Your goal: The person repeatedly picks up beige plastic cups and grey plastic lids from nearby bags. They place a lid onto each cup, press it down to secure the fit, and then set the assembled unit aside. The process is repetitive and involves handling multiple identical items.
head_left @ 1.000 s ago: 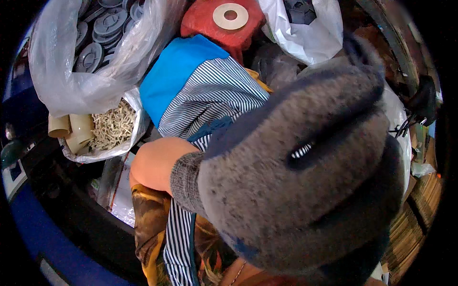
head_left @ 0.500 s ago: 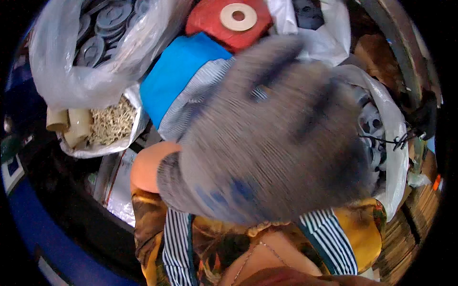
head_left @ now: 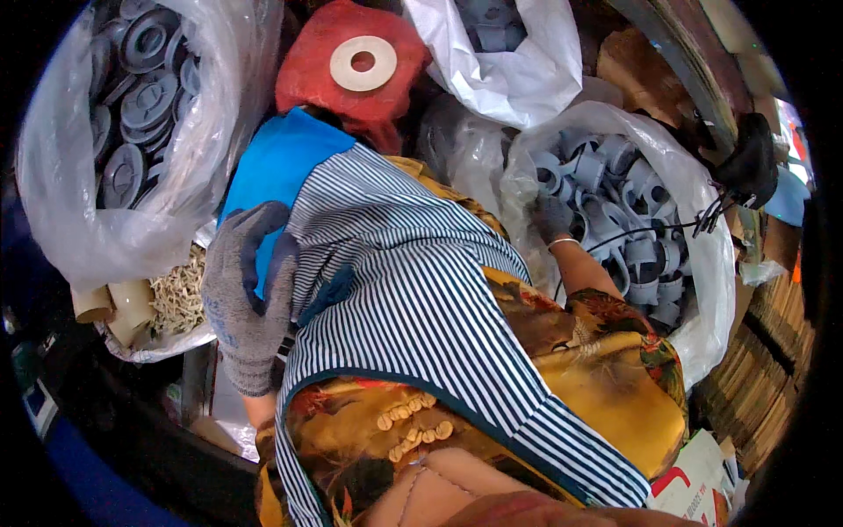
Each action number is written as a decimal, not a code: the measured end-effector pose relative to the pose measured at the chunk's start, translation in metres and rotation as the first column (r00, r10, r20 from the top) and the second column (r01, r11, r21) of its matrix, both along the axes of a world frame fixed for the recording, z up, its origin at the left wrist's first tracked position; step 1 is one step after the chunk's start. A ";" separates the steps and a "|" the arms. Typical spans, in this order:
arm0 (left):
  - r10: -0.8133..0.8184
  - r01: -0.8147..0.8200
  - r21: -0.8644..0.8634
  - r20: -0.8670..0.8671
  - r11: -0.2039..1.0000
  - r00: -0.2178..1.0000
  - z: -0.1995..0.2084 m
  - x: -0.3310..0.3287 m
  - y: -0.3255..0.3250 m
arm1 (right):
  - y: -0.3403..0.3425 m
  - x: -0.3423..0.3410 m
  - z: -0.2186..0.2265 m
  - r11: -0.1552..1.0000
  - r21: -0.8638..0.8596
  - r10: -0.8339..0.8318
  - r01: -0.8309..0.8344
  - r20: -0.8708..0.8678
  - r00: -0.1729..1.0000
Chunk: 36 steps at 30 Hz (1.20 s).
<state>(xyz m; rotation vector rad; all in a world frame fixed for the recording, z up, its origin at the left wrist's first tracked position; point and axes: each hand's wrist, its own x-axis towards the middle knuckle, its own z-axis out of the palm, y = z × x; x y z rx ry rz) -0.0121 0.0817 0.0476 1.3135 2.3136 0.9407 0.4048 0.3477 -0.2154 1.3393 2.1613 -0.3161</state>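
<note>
My left hand (head_left: 248, 299), in a grey knit glove, rests at the left side of my lap, against the blue panel (head_left: 285, 154) of my striped apron (head_left: 413, 290). Its thumb and fingers are apart, with blue cloth showing between them. My right hand (head_left: 553, 217), in a dark glove, reaches to the left edge of a clear plastic bag (head_left: 711, 299) full of grey plastic clip-like fittings (head_left: 645, 189). Its fingers are mostly hidden in shadow there, so any grip is unclear.
Round grey plastic caps (head_left: 149, 101) fill a clear bag at the far left, above a sack of small pale pieces (head_left: 180, 294). A red bundle with a pale ring (head_left: 386, 75) lies ahead, beside a white sack (head_left: 558, 66). A black cable (head_left: 632, 231) crosses the fittings.
My left hand has dropped from close before the camera to the left side of my lap. The view has shifted, and my right hand now shows at the bag of fittings.
</note>
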 end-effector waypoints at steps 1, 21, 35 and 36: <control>0.026 -0.026 -0.004 0.038 1.000 0.999 -0.006 -0.002 -0.003 | 0.002 0.005 -0.002 1.000 -0.003 -0.015 0.015 -0.008 1.000; 0.755 -0.758 -0.019 -0.086 0.652 0.651 -0.101 -0.011 -0.200 | 0.200 -0.034 0.123 0.931 -0.364 -0.151 -0.024 -0.445 0.883; 0.706 -0.651 -0.333 -0.531 -0.682 -0.469 -0.297 0.051 -0.399 | 0.091 -0.278 0.161 0.567 -0.748 -0.641 -0.345 -0.664 0.386; 0.742 -0.673 -0.368 -0.520 -0.642 -0.423 -0.297 0.064 -0.402 | 0.080 -0.296 0.161 0.428 -0.825 -0.718 -0.369 -0.558 0.415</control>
